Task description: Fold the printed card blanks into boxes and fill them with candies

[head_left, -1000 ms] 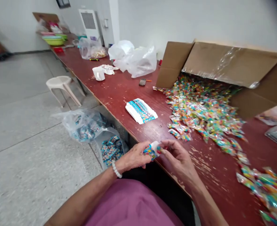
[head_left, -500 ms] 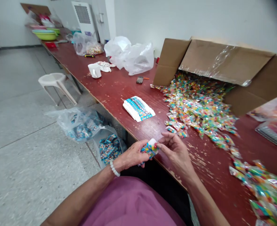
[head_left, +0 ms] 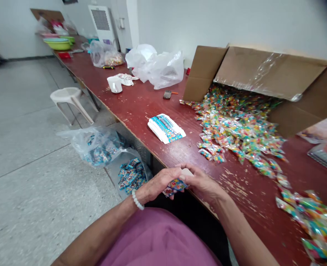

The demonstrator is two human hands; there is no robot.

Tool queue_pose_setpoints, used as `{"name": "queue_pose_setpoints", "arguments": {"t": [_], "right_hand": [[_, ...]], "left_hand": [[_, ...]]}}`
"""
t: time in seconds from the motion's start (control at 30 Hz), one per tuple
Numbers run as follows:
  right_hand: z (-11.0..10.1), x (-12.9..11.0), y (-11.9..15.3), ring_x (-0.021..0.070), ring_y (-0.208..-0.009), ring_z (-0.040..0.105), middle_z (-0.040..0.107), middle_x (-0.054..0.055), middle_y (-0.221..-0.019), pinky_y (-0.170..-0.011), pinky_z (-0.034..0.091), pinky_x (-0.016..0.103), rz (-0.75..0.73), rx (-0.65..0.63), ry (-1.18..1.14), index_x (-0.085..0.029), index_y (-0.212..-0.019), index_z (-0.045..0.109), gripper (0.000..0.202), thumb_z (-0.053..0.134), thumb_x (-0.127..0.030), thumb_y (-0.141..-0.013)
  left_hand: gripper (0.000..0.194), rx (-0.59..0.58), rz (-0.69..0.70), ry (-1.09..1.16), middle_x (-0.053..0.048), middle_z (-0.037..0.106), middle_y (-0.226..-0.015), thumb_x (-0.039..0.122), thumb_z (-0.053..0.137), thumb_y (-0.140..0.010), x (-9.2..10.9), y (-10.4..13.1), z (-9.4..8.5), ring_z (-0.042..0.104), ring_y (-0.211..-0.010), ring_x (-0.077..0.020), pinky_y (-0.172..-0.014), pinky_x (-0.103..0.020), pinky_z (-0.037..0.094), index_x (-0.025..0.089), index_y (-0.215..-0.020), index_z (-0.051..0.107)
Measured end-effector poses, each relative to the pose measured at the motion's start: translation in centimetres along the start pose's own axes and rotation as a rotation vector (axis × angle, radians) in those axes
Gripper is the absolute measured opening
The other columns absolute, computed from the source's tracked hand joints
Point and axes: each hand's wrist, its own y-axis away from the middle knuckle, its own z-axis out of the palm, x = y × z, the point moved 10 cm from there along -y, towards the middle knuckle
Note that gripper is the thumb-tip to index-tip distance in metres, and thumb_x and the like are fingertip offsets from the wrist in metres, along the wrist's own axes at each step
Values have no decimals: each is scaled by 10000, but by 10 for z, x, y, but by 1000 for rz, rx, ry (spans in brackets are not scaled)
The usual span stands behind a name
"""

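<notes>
Just off the table's front edge, my left hand (head_left: 163,182) is closed round a small printed candy box (head_left: 175,187), blue with coloured pictures. My right hand (head_left: 201,181) grips the same box from the other side, its thumb at the white end flap. My fingers cover much of the box, so its contents are hidden. A stack of flat, unfolded boxes (head_left: 166,128) in the same print lies on the table ahead. To the right, many small clear packets of colourful candy (head_left: 235,129) spill from an open cardboard carton (head_left: 271,72).
On the floor at left, plastic bags hold filled blue boxes (head_left: 131,175); a white stool (head_left: 69,98) stands behind them. Along the red table (head_left: 141,107) are a white cup (head_left: 114,84), a phone (head_left: 167,95) and crumpled plastic bags (head_left: 163,68). More candy packets (head_left: 313,214) lie near right.
My right hand has moved in from beside the box's open end to grip it. The coloured candy seen at that end is now out of sight, and the box has turned.
</notes>
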Motion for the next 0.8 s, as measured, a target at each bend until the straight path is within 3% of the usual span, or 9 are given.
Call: {"name": "queue_pose_setpoints", "arguments": {"t": [0.1,0.3,0.47,0.53,0.63,0.7,0.8], "right_hand": [[1,1,1,162,-701,609,683,43,-930,-597,503,276,-33,-6,-159,-230,-1081,670,507,801,-560,-720],[-1,-1,0,140,-691,616,698,27,-959,-583,511,250,-134,85,-110,-239,-1068,680,390,828,-415,-753],[-11,-19,6,130,-509,563,686,11,-758,-483,458,265,-329,280,193,-228,-1006,720,279,710,-469,-865],[-11,-29,14,135,-512,573,707,32,-798,-502,464,281,-401,322,336,-231,-1008,744,275,644,-470,-915],[-1,-38,22,155,-617,619,733,58,-938,-589,504,300,-470,281,486,-247,-970,773,244,620,-435,-934],[1,-37,22,164,-672,628,737,62,-985,-626,518,300,-464,280,471,-245,-926,781,216,656,-420,-908],[-6,-20,12,154,-642,614,742,54,-881,-594,510,278,-327,315,272,-210,-904,771,244,758,-436,-813]], "left_hand": [[478,65,-8,196,-100,674,-811,571,570,-852,-8,-1,-9,603,-620,-155,-462,-221,500,125,-981,681],[440,152,-14,338,-72,674,-762,485,689,-780,-17,1,-12,622,-597,-152,-433,-209,509,128,-1037,673],[477,114,-125,503,-61,683,-727,556,633,-849,-26,-3,-2,622,-527,-153,-418,-245,528,154,-1104,657],[515,95,-207,589,-67,685,-716,608,582,-870,-33,-4,1,618,-494,-154,-411,-264,530,140,-1069,666],[514,136,-241,639,-51,663,-678,617,548,-891,-37,-5,-3,612,-474,-156,-392,-269,521,125,-974,671],[466,173,-213,637,-31,645,-658,578,547,-908,-37,-5,-6,601,-461,-150,-379,-261,508,133,-974,667],[433,237,-181,595,-17,636,-657,537,534,-927,-37,-4,-11,593,-469,-142,-391,-247,504,148,-1065,663]]}}
